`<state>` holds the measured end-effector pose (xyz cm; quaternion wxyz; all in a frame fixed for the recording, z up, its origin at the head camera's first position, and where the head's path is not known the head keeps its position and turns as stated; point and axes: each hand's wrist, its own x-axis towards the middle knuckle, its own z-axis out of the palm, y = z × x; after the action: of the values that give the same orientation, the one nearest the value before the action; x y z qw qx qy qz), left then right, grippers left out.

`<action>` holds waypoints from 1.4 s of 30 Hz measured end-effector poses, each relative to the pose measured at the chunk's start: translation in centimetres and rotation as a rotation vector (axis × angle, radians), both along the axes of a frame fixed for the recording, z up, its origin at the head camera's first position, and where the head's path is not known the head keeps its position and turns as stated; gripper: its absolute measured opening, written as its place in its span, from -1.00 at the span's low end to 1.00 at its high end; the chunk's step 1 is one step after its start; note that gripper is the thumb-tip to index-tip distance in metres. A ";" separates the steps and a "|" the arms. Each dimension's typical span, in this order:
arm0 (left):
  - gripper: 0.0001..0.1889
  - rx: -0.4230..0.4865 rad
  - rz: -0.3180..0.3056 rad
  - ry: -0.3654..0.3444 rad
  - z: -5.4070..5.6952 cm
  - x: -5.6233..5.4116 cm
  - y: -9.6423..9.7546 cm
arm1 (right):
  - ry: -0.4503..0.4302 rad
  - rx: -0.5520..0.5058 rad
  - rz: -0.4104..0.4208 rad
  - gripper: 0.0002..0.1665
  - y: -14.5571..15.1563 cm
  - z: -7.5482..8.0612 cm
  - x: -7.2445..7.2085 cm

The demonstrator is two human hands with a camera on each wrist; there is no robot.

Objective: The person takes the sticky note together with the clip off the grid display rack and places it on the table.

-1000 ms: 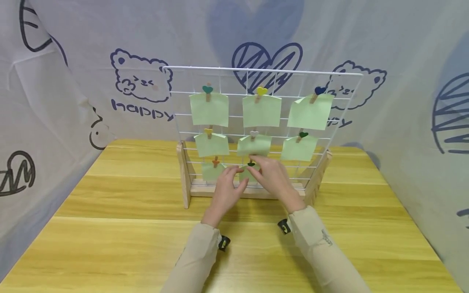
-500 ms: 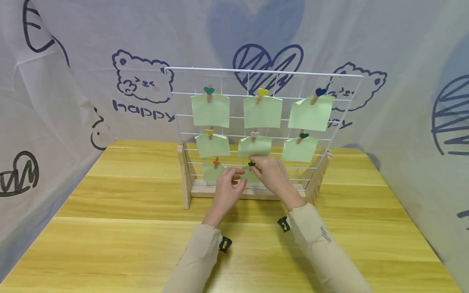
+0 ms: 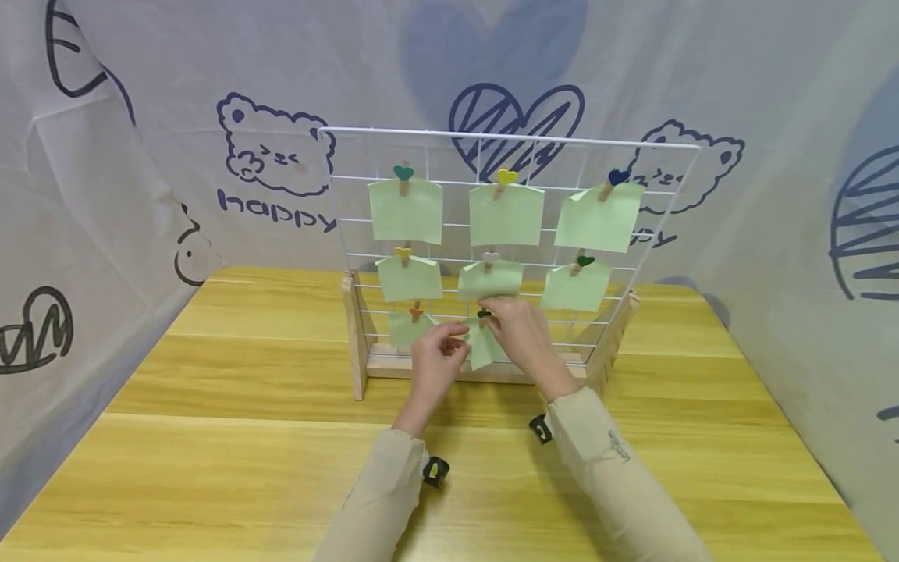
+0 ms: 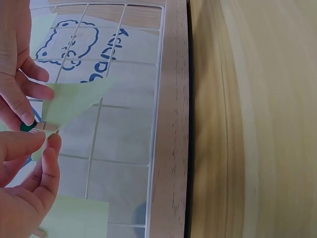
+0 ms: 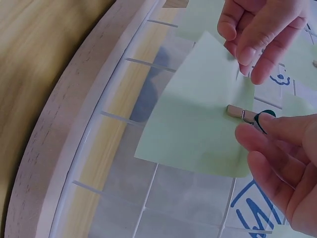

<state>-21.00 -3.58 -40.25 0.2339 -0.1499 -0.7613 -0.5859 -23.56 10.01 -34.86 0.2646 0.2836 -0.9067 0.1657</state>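
Observation:
My right hand [image 3: 521, 332] pinches a small wooden clothespin [image 5: 241, 114] with a dark green heart at its thumb end. The peg is on the upper part of a pale green paper note [image 5: 198, 114], in the bottom row of a white wire grid [image 3: 506, 136]. This note hangs tilted, its lower corner pointing down in the head view. Beside the note's left edge is my left hand [image 3: 435, 351], thumb and fingers bent loosely with a gap between them. In the right wrist view the left fingertips [image 5: 247, 55] lie close to the note's edge.
More green notes hang on the grid, including a top-left note [image 3: 406, 211] and a bottom-left note [image 3: 407, 332] under an orange-topped peg [image 3: 416, 312]. A wooden stand [image 3: 354, 336] carries the grid on a wooden table [image 3: 232, 437]. A printed cloth [image 3: 175, 140] hangs behind.
My left fingers have come away from the note's upper edge and moved slightly down. The note has tilted, its lower corner now showing between the hands. My right hand stays at the peg.

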 end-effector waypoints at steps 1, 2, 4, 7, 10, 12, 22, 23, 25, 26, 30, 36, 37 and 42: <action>-0.81 0.002 0.002 -0.003 0.0 0.0 0.0 | 0.005 -0.006 -0.001 -0.77 0.0 0.0 0.0; -0.80 0.006 0.002 -0.008 0.0 -0.1 0.1 | 0.011 -0.013 0.000 -0.78 0.0 -0.1 -0.1; -0.79 0.016 0.000 -0.024 0.0 -0.1 0.1 | 0.022 -0.027 0.007 -0.80 0.0 -0.1 -0.1; -0.78 0.024 0.001 -0.053 0.0 -0.2 0.1 | 0.035 -0.054 0.021 -0.81 0.0 -0.2 -0.1; -0.76 0.024 0.011 -0.082 0.0 -0.2 0.1 | 0.044 -0.087 0.036 -0.83 0.0 -0.3 -0.1; -0.74 0.020 0.018 -0.090 0.0 -0.2 0.1 | 0.053 -0.106 0.041 -0.85 0.1 -0.4 -0.2; -0.73 0.012 0.027 -0.078 0.1 -0.3 0.1 | 0.077 -0.146 0.048 -0.89 0.0 -0.6 -0.3; -0.74 0.012 0.028 -0.078 0.1 -0.3 0.1 | 0.076 -0.149 0.050 -0.89 0.1 -0.6 -0.3; -0.74 0.007 0.030 -0.075 0.1 -0.3 0.1 | 0.074 -0.164 0.056 -0.89 0.0 -0.7 -0.3; -0.74 0.004 0.031 -0.073 0.1 -0.3 0.1 | 0.073 -0.171 0.058 -0.90 0.0 -0.7 -0.3; -0.75 0.001 0.030 -0.064 0.2 -0.2 0.1 | 0.084 -0.200 0.070 -0.90 0.1 -0.8 -0.2; -0.73 0.006 0.022 -0.052 0.4 0.1 0.0 | 0.103 -0.226 0.072 -0.91 0.2 -0.8 0.1; -0.72 0.008 0.021 -0.053 0.4 0.1 0.0 | 0.104 -0.235 0.071 -0.91 0.3 -0.8 0.2; -0.71 -0.002 0.021 -0.039 0.4 0.3 -0.1 | 0.123 -0.272 0.067 -0.92 0.6 -0.6 0.5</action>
<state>-20.67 -3.64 -39.88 0.2249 -0.1305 -0.7679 -0.5854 -23.02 10.61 -35.47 0.3499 0.2849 -0.8479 0.2783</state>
